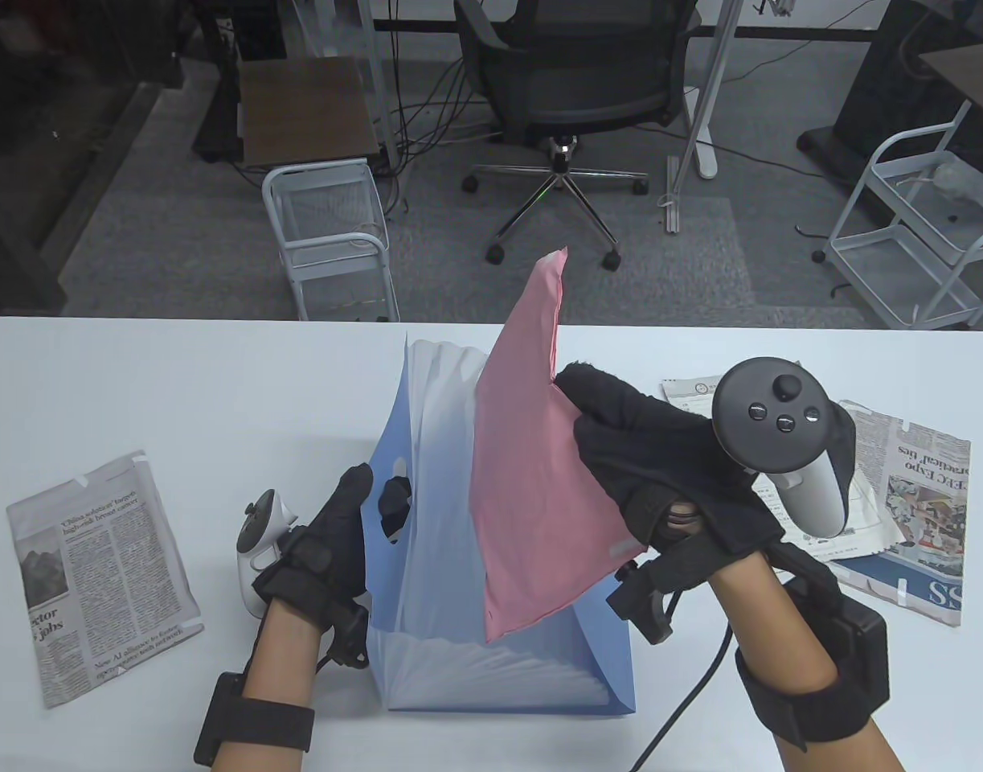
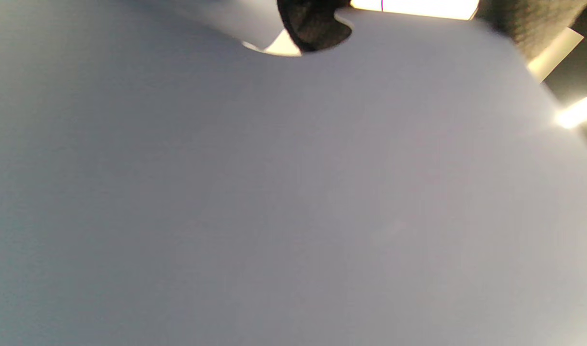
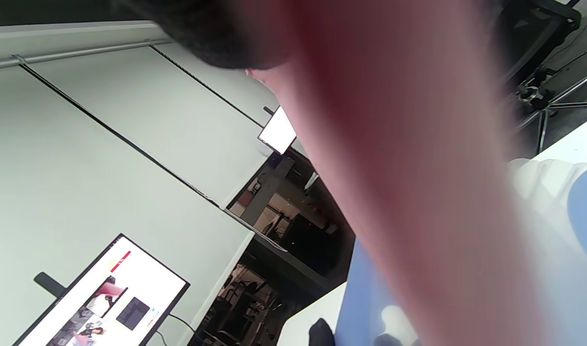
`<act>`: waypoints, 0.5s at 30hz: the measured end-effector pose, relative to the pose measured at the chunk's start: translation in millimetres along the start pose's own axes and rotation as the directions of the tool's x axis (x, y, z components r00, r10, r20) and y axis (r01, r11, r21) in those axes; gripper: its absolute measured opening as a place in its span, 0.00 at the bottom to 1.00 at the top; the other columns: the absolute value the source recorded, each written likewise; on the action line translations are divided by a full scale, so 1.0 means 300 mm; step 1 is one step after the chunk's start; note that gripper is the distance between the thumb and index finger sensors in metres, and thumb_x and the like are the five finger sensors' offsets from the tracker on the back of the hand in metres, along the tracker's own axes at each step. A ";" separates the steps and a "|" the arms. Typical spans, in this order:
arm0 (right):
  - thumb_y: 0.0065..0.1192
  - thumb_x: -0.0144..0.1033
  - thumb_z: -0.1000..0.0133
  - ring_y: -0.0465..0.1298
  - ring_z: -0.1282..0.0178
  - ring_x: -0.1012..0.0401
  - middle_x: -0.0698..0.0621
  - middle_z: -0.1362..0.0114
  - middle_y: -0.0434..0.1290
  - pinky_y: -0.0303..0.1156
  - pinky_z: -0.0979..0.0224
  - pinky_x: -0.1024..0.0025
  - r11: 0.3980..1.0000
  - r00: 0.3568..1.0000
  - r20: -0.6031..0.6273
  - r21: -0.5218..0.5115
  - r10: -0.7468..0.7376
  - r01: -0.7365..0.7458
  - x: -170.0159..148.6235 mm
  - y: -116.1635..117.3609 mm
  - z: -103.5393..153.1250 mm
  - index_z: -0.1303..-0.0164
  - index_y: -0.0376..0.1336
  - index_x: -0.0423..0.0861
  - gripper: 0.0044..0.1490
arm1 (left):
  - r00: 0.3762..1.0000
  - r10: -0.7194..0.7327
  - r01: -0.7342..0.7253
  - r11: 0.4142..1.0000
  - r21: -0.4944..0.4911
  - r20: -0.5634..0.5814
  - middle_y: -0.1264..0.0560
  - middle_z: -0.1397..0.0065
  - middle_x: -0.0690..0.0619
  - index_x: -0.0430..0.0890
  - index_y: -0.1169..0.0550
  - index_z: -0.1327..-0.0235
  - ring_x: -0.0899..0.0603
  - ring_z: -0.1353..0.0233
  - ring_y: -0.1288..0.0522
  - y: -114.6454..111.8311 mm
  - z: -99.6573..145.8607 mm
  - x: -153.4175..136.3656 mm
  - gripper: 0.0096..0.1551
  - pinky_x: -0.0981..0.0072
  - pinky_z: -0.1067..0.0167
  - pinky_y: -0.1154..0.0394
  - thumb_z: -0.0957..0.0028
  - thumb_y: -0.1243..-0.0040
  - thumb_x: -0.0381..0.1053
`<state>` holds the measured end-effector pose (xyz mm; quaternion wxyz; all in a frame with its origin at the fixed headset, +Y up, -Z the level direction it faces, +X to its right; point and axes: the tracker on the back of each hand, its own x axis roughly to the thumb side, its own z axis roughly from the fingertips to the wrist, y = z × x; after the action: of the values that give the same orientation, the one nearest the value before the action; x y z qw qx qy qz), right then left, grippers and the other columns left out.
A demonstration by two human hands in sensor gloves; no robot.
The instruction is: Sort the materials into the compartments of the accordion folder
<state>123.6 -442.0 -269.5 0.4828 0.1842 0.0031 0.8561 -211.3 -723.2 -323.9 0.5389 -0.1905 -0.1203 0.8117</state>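
Note:
A light blue accordion folder [image 1: 427,563] stands open on the white table [image 1: 178,386], its pleats fanned out. My left hand [image 1: 354,515] grips the folder's left flap, fingers through its handle cut-out [image 1: 395,503]; that flap fills the left wrist view [image 2: 274,192]. My right hand [image 1: 644,458] grips a pink sheet [image 1: 531,482] by its right edge. The sheet is tilted, its lower corner down among the pleats and its top corner high above the folder. The sheet shows as a blurred pink band in the right wrist view [image 3: 409,182].
A folded newspaper [image 1: 97,571] lies at the table's left. More newspaper sheets [image 1: 909,498] lie at the right, partly under my right hand. A wire rack [image 1: 330,233], an office chair [image 1: 571,88] and a cart [image 1: 917,225] stand on the floor beyond the far edge.

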 end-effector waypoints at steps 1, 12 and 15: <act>0.62 0.27 0.36 0.88 0.55 0.42 0.33 0.30 0.74 0.89 0.61 0.68 1.000 1.000 0.004 0.001 0.009 -0.009 0.007 0.003 0.004 0.24 0.59 0.37 0.29 | 1.000 0.000 0.000 1.000 0.000 0.000 0.68 0.14 0.25 0.44 0.29 0.33 0.16 0.23 0.70 0.000 0.000 0.000 0.41 0.19 0.38 0.58 0.32 0.51 0.79; 0.62 0.27 0.36 0.88 0.55 0.42 0.33 0.30 0.74 0.89 0.61 0.68 0.999 0.999 0.024 -0.016 0.028 -0.028 0.036 -0.001 0.018 0.24 0.59 0.36 0.29 | 1.000 0.002 -0.002 1.000 -0.002 0.000 0.68 0.14 0.25 0.44 0.29 0.32 0.16 0.23 0.70 0.000 -0.001 0.000 0.41 0.19 0.38 0.59 0.32 0.52 0.79; 0.62 0.27 0.36 0.88 0.55 0.42 0.33 0.30 0.74 0.89 0.61 0.68 0.999 0.999 0.024 -0.017 0.044 -0.043 0.045 -0.007 0.021 0.24 0.59 0.36 0.29 | 1.000 0.001 -0.001 1.000 -0.002 0.000 0.68 0.14 0.25 0.44 0.29 0.33 0.16 0.23 0.70 0.000 -0.001 -0.001 0.41 0.19 0.38 0.59 0.32 0.51 0.79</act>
<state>121.1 -430.8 -259.7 0.4655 0.1909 -0.0138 0.8641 -211.0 -723.4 -324.1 0.5382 -0.1910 -0.1211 0.8119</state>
